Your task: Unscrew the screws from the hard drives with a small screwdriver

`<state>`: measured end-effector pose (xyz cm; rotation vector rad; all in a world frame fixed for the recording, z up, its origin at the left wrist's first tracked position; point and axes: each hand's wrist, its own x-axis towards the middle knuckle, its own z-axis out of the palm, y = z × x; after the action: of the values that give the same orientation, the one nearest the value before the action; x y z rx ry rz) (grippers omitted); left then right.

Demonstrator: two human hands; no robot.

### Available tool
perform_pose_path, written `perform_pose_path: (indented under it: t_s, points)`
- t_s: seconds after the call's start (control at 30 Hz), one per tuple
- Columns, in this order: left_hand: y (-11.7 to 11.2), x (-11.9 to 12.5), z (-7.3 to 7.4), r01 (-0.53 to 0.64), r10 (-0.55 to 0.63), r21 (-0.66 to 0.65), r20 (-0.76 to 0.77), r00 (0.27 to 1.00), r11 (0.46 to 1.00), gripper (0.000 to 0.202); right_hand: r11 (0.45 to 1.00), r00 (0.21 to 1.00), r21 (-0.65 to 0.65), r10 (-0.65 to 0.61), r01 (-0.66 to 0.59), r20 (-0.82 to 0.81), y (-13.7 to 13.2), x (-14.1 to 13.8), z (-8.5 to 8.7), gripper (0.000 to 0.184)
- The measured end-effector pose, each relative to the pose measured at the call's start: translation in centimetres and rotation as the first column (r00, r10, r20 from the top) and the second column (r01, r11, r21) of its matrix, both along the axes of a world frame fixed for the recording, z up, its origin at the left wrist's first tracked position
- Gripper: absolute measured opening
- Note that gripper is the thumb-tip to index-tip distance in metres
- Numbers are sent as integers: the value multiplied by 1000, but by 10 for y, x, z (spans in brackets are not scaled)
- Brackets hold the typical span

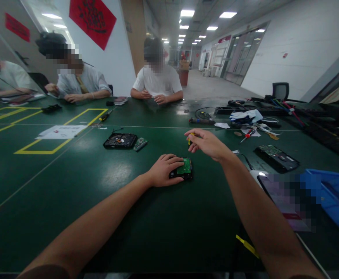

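Note:
A hard drive [188,167] lies on the green table with its green circuit board facing up. My left hand [166,170] grips it from the left, fingers across the board and thumb along the near edge. Above and just beyond the drive, my right hand [204,142] is closed around a small screwdriver [190,140] with a yellow and black handle. The screwdriver's tip cannot be made out. Beyond my left hand sit an opened drive casing [120,140] and a loose circuit board [140,144].
To the right are another hard drive [276,157], a blue bin [332,197], a phone-like screen [282,197], a red screwdriver [247,135] and white gloves [246,116]. A power screwdriver [202,121] lies farther back. Several people sit across the table [70,217].

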<state>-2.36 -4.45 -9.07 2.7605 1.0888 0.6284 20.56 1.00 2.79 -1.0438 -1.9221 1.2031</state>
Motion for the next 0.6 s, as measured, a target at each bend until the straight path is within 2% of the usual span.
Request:
perform_pose_path:
  t_s: [0.17, 0.37, 0.6]
  points:
    - [-1, 0, 0, 2, -1, 8, -2, 1000, 1000, 68, 999, 999, 22, -33, 33, 23, 1, 0, 1, 19]
    - [0, 0, 0, 4, -4, 8, -4, 1000, 1000, 69, 996, 997, 54, -74, 73, 29, 0, 1, 1, 11]
    - [-1, 0, 2, 3, -3, 9, -2, 1000, 1000, 68, 993, 997, 110, 24, -32, 67, -1, 2, 4, 18]
